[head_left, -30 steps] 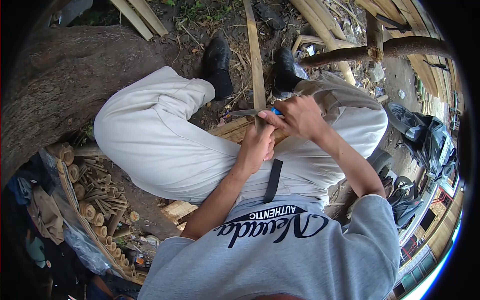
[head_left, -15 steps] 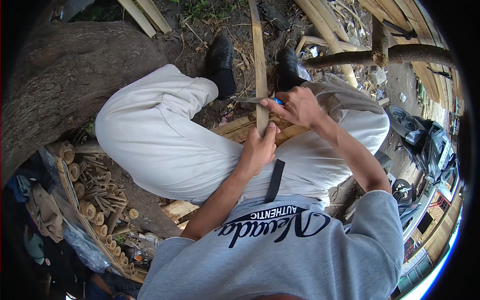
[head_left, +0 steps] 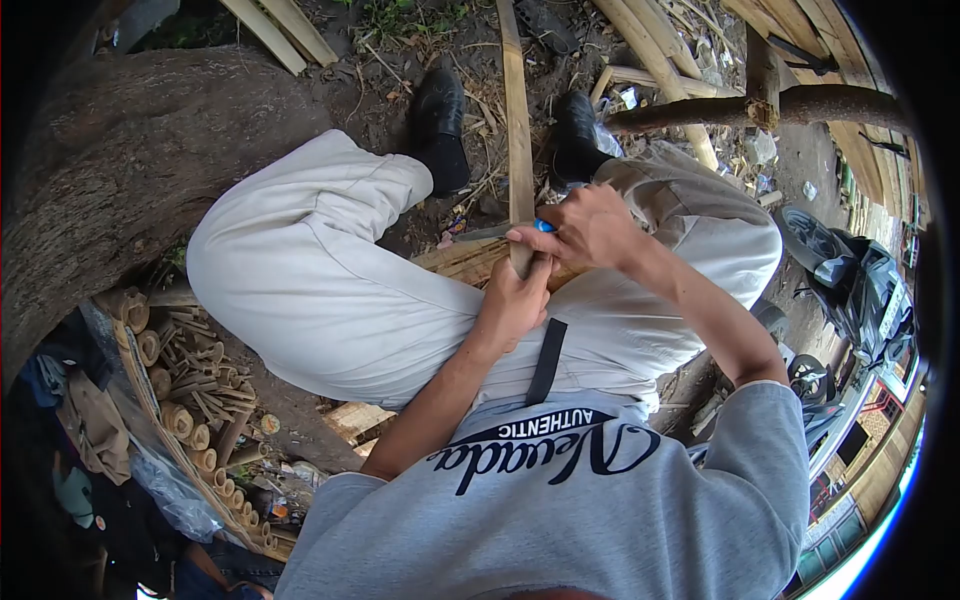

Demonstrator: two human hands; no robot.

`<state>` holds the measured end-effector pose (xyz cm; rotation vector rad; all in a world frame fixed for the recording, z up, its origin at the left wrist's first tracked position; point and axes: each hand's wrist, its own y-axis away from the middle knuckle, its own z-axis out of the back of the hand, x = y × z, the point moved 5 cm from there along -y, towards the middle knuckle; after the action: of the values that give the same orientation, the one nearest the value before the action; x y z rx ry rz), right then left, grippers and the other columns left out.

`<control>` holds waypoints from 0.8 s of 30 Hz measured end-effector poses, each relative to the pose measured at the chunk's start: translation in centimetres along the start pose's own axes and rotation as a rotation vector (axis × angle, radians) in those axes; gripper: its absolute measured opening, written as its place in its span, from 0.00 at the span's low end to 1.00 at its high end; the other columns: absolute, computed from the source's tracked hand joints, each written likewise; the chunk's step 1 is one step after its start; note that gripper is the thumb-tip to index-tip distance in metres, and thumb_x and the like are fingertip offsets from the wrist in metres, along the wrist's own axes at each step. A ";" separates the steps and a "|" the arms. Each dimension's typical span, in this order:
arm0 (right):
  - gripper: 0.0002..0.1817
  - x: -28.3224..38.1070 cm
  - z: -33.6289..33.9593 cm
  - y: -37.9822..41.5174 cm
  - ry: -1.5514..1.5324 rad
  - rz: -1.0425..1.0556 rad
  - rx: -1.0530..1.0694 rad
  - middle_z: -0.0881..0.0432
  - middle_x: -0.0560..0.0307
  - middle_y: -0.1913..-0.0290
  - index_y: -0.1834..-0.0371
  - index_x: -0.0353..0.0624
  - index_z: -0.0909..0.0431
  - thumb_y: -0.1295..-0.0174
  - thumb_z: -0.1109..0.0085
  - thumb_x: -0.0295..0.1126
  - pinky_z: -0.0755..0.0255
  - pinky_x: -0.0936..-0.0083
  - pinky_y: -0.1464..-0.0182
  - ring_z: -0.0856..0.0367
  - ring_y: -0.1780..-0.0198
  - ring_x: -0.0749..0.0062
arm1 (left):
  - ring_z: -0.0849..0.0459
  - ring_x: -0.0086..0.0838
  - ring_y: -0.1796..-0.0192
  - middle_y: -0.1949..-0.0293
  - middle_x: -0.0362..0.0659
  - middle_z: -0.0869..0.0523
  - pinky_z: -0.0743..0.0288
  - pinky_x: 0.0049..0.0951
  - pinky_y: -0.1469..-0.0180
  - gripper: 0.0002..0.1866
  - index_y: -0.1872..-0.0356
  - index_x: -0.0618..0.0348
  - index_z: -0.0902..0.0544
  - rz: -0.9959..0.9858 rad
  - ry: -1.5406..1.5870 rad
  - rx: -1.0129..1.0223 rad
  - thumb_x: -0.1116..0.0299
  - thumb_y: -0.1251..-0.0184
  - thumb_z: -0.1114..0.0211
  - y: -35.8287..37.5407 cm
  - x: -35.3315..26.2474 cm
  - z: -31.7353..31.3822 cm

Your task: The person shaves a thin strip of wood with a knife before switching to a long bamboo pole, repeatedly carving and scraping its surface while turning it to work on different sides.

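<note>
A long flat bamboo strip point(head_left: 517, 130) runs from between the shoes back to my lap. Its near end is gripped by my left hand point(head_left: 515, 297), fingers closed round it. My right hand point(head_left: 592, 228) is closed on a knife with a blue handle point(head_left: 543, 226), and its thumb lies across the strip. The knife's blade point(head_left: 480, 233) points left, crossing the strip just beyond my left hand. Both hands are close together, almost touching. Part of the blade is hidden at the strip and under the right thumb.
Below my hands, between the legs, lies a piece of wood point(head_left: 465, 262). A thick trunk point(head_left: 170, 150) fills the left side. Cut bamboo pieces point(head_left: 205, 385) are heaped at lower left. Bamboo poles point(head_left: 655, 60) and a branch point(head_left: 680, 118) lie upper right. A motorbike point(head_left: 850, 280) stands at right.
My right hand and the knife have slid along the strip toward my body, nearer my left hand. The left hand keeps its place on the strip's end.
</note>
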<state>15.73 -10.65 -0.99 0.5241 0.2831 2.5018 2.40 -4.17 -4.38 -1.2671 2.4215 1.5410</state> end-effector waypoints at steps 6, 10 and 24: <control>0.38 0.3 -0.4 -0.6 -0.016 0.064 -0.138 0.27 0.54 0.90 0.88 0.47 0.20 0.34 0.52 0.68 0.32 0.65 0.82 0.23 0.85 0.56 | 0.46 0.11 0.86 0.82 0.28 0.39 0.53 0.20 0.86 0.12 0.58 0.61 0.26 -0.011 0.029 0.043 0.61 0.19 0.46 -0.1 -0.6 0.6; 0.38 0.1 -0.5 0.4 -0.018 0.006 -0.176 0.26 0.54 0.90 0.88 0.47 0.20 0.35 0.50 0.69 0.32 0.66 0.82 0.23 0.86 0.56 | 0.46 0.11 0.86 0.83 0.27 0.41 0.53 0.20 0.86 0.12 0.59 0.61 0.26 -0.022 -0.030 0.009 0.62 0.19 0.46 0.1 -0.8 -0.3; 0.37 -1.1 0.1 -0.7 0.033 -0.003 -0.124 0.29 0.49 0.91 0.85 0.45 0.21 0.31 0.52 0.65 0.32 0.62 0.82 0.26 0.87 0.49 | 0.47 0.12 0.86 0.83 0.28 0.40 0.52 0.21 0.86 0.14 0.58 0.61 0.26 0.017 -0.024 0.007 0.58 0.19 0.45 0.0 -0.2 0.1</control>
<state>16.90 -10.72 -1.48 0.4318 0.1396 2.5081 2.50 -3.97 -4.36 -1.2233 2.4274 1.5412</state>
